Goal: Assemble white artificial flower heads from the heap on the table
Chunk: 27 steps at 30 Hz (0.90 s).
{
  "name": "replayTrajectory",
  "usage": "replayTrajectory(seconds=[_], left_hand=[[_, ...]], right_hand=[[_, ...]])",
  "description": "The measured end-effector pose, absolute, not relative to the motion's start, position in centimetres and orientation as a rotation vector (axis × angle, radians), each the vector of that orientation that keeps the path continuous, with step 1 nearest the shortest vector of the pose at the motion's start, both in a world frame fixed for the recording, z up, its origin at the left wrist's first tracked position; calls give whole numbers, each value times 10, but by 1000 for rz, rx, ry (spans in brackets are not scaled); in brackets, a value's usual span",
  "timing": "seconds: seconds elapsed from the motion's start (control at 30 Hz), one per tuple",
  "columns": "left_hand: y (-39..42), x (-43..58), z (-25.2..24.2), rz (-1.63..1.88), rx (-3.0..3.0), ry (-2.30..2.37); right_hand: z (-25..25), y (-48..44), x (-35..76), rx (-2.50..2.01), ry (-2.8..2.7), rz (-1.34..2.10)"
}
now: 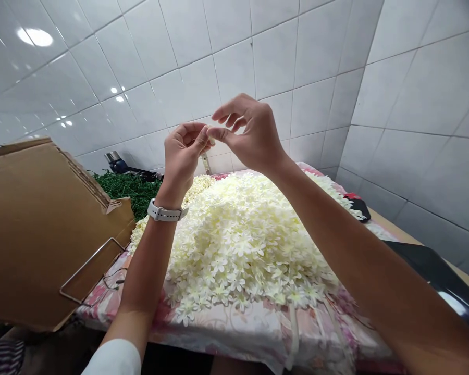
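This is a small indoor craft workspace, though whether it is in a home or a workshop cannot be told. A floral cloth covers a work surface set in a corner, with glossy white wall tiles behind and to its right. Cream fabric flowers lie heaped on the cloth, with green shreds and a large cardboard sheet to its left.

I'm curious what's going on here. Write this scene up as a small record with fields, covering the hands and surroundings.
Left hand: raised, white wristwatch, pinching a small pale piece
Right hand: raised, pinching the same piece
Below: heaped cream artificial flowers on floral cloth
Left side: cardboard sheet, green shreds
Behind: white tiled wall
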<state>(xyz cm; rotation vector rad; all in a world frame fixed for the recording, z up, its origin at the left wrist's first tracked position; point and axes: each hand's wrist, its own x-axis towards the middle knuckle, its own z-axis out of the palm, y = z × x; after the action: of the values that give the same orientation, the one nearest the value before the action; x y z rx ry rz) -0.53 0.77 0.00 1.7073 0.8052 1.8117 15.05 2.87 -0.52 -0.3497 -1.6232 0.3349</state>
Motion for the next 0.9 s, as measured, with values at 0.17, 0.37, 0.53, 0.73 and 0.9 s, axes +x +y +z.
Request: replayTrajectory(seconds=[0.17,0.37,0.53,0.73,0.9], left_hand=[[8,-5,-2,1745,1645,765],[4,-1,-2,1628,1668,688],[6,-1,-6,1610,1709,654],[17,-1,-14,1591,1782,628],[18,-2,-13,1619,1742,673]], right_hand=[[-7,32,153,-433,-1763,35],[-11,34,151,-467,-1770,-229],[-15,34,149,-465,-1712,-226],[-18,42,146,-430,-1629,-44],[-17,56,143,-352,-1556,293]])
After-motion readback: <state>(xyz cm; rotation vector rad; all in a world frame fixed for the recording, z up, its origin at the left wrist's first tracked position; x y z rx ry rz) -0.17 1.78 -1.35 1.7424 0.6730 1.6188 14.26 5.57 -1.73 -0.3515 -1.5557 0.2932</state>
